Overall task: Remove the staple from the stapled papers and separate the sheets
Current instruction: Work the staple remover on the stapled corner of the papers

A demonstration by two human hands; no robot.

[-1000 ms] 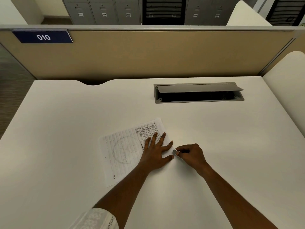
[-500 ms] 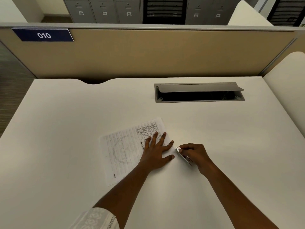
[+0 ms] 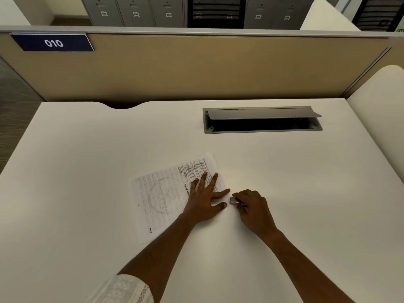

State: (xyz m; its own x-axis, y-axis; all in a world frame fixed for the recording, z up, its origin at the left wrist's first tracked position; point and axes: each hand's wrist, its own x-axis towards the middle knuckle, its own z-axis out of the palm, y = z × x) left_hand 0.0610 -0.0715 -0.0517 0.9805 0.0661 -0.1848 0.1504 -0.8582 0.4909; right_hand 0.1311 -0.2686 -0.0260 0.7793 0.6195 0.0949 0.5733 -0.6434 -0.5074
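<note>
Compared with 0.5 s ago, the right hand (image 3: 253, 207) has drawn in a touch toward the left, and the small metal staple remover (image 3: 234, 200) it pinches now points its tip at 9 o'clock, just beside the paper's corner, where before it lay angled toward 4 o'clock under the fingers. The left hand (image 3: 204, 199) has not shifted: it lies flat with fingers spread, gripping nothing, pressing the stapled papers (image 3: 166, 195) onto the white desk (image 3: 87, 171).

The right fingers are curled around the tool, so most of it is hidden and only its bright tip shows. The staple itself is too small to make out. The near right corner of the papers is covered by the left palm and forearm. A patterned white sleeve (image 3: 122, 289) is cut off by the bottom edge at 7 o'clock.

Farther off, at 1 o'clock, a grey cable hatch (image 3: 262, 120) sits recessed in the desk with its flap raised; its interior is dark and the contents cannot be told. Beyond it stands a tan partition (image 3: 196, 68) with a blue plate (image 3: 52, 42) reading 010 at 11 o'clock, then grey numbered lockers (image 3: 135, 12).
</note>
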